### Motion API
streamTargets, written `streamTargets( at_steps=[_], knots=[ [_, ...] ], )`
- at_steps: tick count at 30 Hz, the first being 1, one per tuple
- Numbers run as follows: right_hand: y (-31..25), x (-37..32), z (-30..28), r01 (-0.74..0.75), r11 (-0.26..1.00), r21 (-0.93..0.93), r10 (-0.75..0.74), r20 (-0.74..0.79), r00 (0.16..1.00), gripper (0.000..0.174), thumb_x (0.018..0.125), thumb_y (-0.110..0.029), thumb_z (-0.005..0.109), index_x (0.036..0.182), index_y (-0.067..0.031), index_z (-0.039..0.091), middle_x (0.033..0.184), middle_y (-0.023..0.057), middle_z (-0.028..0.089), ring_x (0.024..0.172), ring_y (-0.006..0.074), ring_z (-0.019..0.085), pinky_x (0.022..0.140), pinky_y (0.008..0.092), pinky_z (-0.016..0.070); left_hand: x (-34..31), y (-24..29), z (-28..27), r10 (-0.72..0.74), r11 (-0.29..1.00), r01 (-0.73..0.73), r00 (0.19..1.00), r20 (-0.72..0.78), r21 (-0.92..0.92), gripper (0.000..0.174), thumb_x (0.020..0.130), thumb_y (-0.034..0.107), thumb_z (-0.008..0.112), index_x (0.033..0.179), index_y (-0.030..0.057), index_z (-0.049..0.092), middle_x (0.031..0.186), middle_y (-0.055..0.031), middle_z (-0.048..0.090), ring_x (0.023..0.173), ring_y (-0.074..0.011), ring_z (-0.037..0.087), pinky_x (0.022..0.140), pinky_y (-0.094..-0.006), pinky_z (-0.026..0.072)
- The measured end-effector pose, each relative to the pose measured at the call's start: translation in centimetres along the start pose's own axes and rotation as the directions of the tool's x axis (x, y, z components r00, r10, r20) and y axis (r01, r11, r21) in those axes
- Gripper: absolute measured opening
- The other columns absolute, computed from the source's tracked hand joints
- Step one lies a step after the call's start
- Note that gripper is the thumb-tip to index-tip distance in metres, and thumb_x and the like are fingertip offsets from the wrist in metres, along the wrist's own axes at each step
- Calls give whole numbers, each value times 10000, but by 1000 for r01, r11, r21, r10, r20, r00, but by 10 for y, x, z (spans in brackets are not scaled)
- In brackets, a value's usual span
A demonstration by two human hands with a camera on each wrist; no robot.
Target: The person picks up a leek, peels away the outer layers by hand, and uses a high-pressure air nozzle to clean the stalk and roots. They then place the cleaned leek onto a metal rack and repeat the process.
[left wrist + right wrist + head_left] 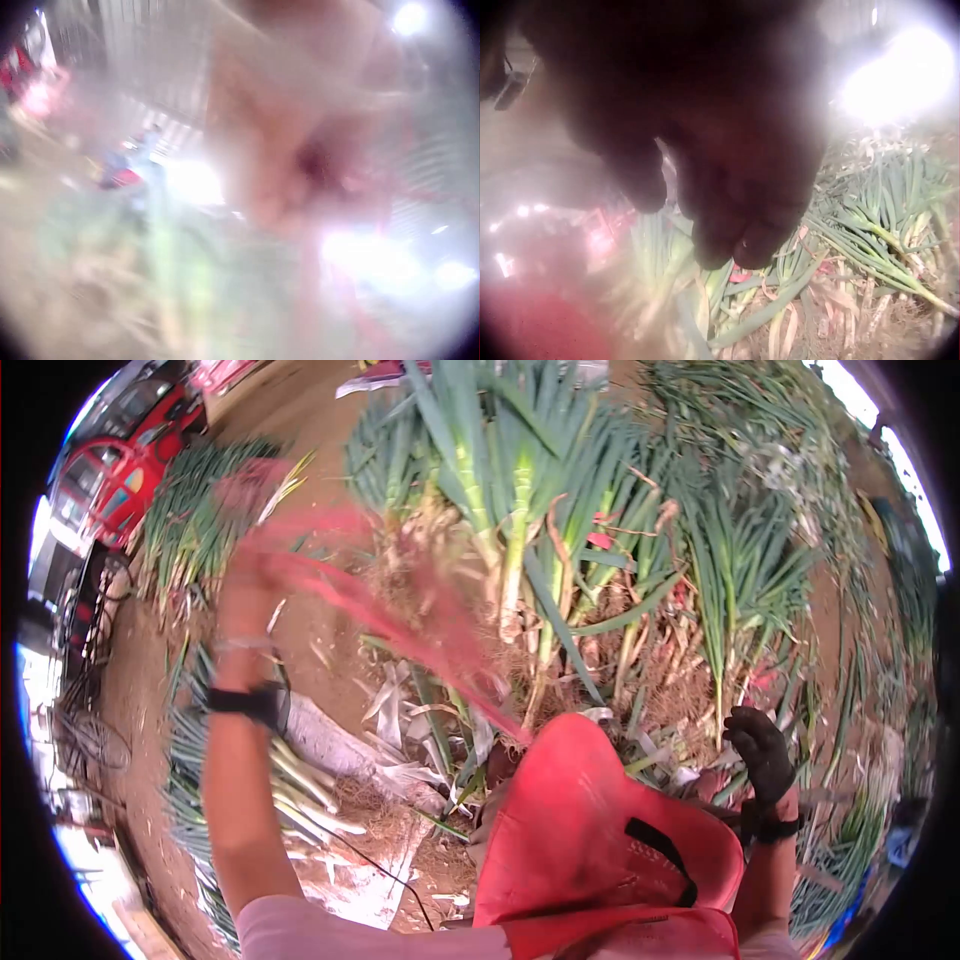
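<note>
My left hand (250, 575), blurred by motion, grips a red strip (400, 625) that stretches down to the right towards my red-covered knee (570, 760). In the left wrist view the hand (300, 157) is a blur with its fingers curled and thin red strands below. My right hand (762, 752), in a dark glove, is held beside the knee with relaxed, slightly bent fingers and nothing in them. The right wrist view shows this hand (720, 165) dark against the leeks (780, 315). Bundled leeks (520, 510) stand upright beyond the knees, roots down.
More leeks (200, 520) stand at the far left, near a red vehicle (125, 460). Others lie at the lower left beside a pale roll (330, 740). Loose leaves (740, 410) cover the upper right. A thin black cable (385, 870) crosses the lower left.
</note>
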State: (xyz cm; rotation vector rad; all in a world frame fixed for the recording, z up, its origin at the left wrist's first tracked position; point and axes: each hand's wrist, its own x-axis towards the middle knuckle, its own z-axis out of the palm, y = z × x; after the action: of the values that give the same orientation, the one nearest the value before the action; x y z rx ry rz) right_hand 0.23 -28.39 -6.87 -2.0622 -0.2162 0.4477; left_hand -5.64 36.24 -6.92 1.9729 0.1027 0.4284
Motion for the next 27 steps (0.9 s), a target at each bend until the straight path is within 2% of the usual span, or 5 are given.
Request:
streamTargets(
  at_steps=[9,12,21,24,27],
  knots=[
    [37,-33,-28,-112,993,26,115,-224,968,281,888,-91,615,1156,-11,590,1085,98,633,1004,180,585,883,314,467,-25,-243,177,293,521,-319,938,185,792,328,809,313,626,747,-8,601,719,-159,584,600,-298,574,542,-402,459],
    [21,-19,-14,-49,983,-177,29,-117,993,300,889,-162,627,1143,-6,601,1106,128,624,1032,218,587,889,336,469,-8,-121,303,-612,784,543,756,231,300,521,788,393,678,1056,-42,580,879,-178,642,772,-279,623,683,-385,491],
    [20,149,120,-361,890,279,276,302,913,1083,718,-615,693,1444,37,224,1409,236,397,1275,303,431,1038,372,362,-88,-39,382,-137,950,303,605,784,-68,383,928,323,549,1132,-1,572,960,-113,656,852,-198,622,802,-339,489],
    [5,140,164,-78,986,146,53,162,985,505,757,-376,670,1108,-19,600,961,196,670,858,305,659,771,402,509,-85,83,322,-156,478,856,301,941,-195,304,960,272,503,1095,14,590,1039,-110,644,934,-219,610,838,-365,486],
    [-22,74,149,-74,973,218,72,17,997,515,754,-329,677,1149,-16,573,986,213,657,911,331,647,794,399,507,-56,36,283,-125,933,359,425,896,-40,259,990,236,438,1045,50,610,1032,-90,644,949,-219,613,861,-351,476]
  ],
)
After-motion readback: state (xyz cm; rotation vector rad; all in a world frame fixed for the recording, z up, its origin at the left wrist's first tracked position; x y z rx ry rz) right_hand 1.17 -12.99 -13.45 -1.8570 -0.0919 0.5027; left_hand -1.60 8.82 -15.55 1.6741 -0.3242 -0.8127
